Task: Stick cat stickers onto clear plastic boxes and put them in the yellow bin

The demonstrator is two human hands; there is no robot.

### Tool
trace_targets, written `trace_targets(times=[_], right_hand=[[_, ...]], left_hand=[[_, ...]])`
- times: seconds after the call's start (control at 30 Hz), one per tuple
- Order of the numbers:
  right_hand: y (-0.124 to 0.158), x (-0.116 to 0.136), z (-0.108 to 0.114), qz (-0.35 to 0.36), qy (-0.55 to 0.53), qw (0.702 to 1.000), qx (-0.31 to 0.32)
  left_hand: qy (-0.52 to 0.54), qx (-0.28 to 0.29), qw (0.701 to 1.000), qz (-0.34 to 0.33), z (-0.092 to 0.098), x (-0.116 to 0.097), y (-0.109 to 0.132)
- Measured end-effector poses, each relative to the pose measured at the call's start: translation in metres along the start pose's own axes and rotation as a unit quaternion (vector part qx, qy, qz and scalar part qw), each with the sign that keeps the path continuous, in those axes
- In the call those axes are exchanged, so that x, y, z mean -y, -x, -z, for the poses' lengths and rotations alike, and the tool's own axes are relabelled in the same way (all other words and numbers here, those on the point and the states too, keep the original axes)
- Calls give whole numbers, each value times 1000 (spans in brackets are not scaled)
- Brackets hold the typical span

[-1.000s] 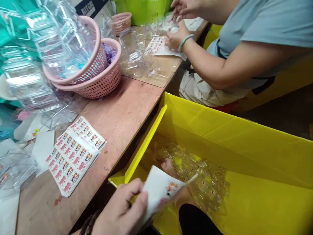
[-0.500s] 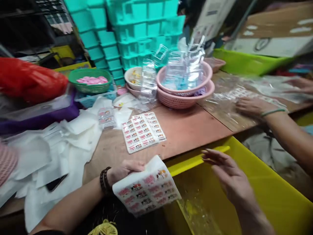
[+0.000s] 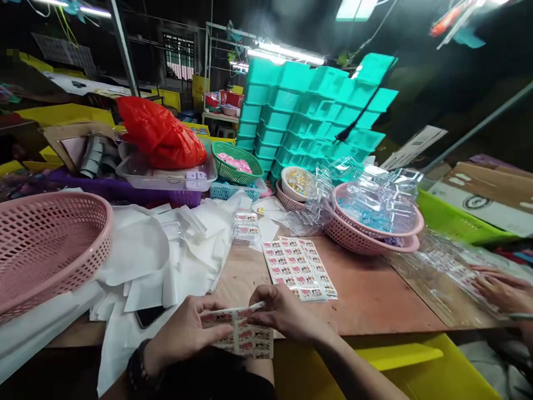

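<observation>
Low in front of me, a sheet of printed stickers [image 3: 245, 338] is held between both hands. My left hand [image 3: 185, 333] grips its left side, thumb on the printed face. On the upper right edge, my right hand [image 3: 285, 312] pinches the sheet with bent fingers; whether a sticker is lifting there I cannot tell. Just beyond, more sticker sheets [image 3: 296, 268] lie on the wooden table [image 3: 353, 289]. Small clear plastic cases [image 3: 246, 226] with printed labels sit behind, beside loose white backing paper [image 3: 139, 239]. A dark phone [image 3: 150, 315] is partly under that paper.
A pink basket [image 3: 94, 250] stands at left. Stacked pink baskets [image 3: 353, 236] hold clear plastic packaging [image 3: 378, 194]. Behind are a green basket [image 3: 227, 169] and turquoise bins [image 3: 308, 116]. A yellow bin [image 3: 453, 366] sits below the table edge. A co-worker's hands [image 3: 503, 286] work at right.
My right hand has moved left from above the yellow bin onto the sticker sheet, pinching its edge. The view has tilted up and turned left.
</observation>
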State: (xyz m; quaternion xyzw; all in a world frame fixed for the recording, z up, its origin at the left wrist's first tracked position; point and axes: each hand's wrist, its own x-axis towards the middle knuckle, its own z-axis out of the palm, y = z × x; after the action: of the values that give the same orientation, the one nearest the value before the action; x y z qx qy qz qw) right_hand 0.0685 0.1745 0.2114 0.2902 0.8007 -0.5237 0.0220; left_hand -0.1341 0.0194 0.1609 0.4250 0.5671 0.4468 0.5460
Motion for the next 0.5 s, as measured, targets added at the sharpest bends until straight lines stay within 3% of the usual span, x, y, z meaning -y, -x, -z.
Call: trace_targets(times=[0.07,0.13,0.2,0.27,0.37,0.5], right_hand=[[-33,4,21,28,54,998,23],[-73,8,47,62,191,977,-74],[-117,8,70,39,376,910,-174],[-158,5,84,-8,484,861,-160],[-200,-3,92,-24,495,863,-98],[-211,-15,105,23,429,899,-90]], left_hand=[[2,-53,998,23,4,11,-2],[56,-65,996,31,6,23,-7],[115,-41,991,45,7,34,-11],[136,-15,989,63,7,44,-13],[131,-3,988,76,5,54,-14],[124,-20,989,81,7,61,-14]])
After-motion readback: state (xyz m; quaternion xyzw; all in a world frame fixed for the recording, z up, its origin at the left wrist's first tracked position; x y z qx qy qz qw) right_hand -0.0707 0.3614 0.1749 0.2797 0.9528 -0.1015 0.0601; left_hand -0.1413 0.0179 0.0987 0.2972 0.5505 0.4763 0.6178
